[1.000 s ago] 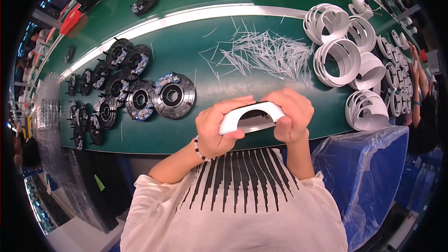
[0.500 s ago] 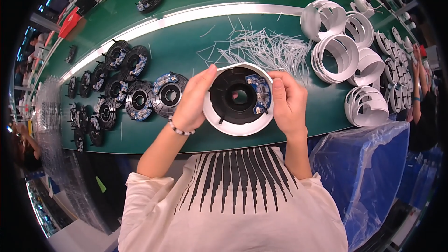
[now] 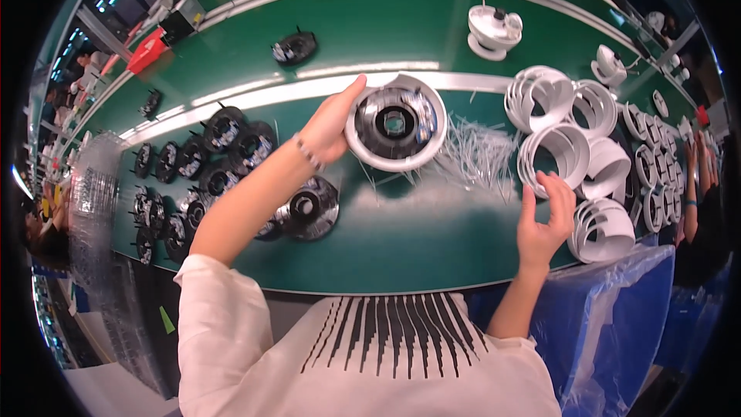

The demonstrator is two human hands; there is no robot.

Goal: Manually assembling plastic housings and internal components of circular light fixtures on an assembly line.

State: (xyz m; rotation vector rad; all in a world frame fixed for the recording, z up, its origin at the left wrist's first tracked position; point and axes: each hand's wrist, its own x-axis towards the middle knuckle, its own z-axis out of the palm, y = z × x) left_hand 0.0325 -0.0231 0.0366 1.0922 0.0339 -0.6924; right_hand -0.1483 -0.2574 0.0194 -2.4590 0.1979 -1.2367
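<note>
My left hand (image 3: 328, 127) grips the left side of a white round housing (image 3: 386, 164) and carries it over the far middle of the bench. Inside the housing sits a black disc (image 3: 372, 139) with a ring-shaped centre hole and a blue circuit board (image 3: 424, 120) along its right side. At the right, my right hand (image 3: 546, 220) is open and holds nothing, thumb and fingers apart. Its fingertips overlap the near edge of a stack of white rings (image 3: 575, 156); whether they touch it I cannot tell.
Several black discs with circuit boards (image 3: 251, 147) spread over the left of the green bench. Thin white strips (image 3: 482, 154) lie heaped in the middle. More white rings (image 3: 602, 232) stand at the right, above a blue plastic-covered bin (image 3: 610, 316). A white domed unit (image 3: 494, 31) stands at the back.
My left hand has moved the housing away from me, up the bench. My right hand has let go of it and moved right to the stacked white rings.
</note>
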